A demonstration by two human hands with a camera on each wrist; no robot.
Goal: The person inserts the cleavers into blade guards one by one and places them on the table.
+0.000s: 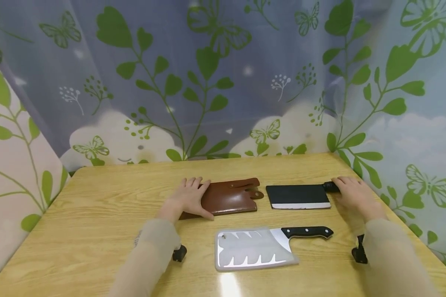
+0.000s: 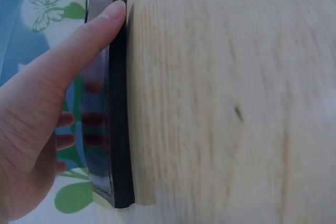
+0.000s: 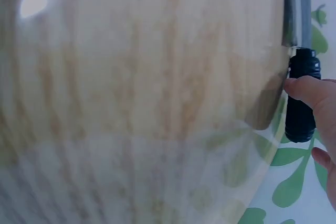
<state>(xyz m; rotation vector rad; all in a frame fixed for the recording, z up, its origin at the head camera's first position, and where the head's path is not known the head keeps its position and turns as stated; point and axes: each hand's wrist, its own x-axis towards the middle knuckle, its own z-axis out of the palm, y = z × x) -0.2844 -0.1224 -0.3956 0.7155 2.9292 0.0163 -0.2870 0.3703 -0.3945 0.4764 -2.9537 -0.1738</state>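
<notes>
My left hand (image 1: pixel 187 199) lies over the left end of a brown leather knife sheath (image 1: pixel 232 198), fingers spread and thumb along its near edge. In the left wrist view, the thumb touches the dark edge of the sheath (image 2: pixel 119 103), and the other fingers are on its far side. At the right, my right hand (image 1: pixel 357 196) holds the black handle (image 3: pixel 302 121) of a cleaver with a dark blade (image 1: pixel 297 195) and silver edge. Thumb on the handle; the index finger is hidden in the right wrist view. The blade lies close over the table, pointing left.
In front lies a second cleaver (image 1: pixel 250 249), its blade cloudy grey with bright jagged marks, its black riveted handle (image 1: pixel 308 232) to the right. The wooden table (image 1: pixel 96 231) ends at a leaf-patterned curtain (image 1: pixel 215 103) behind and on the right.
</notes>
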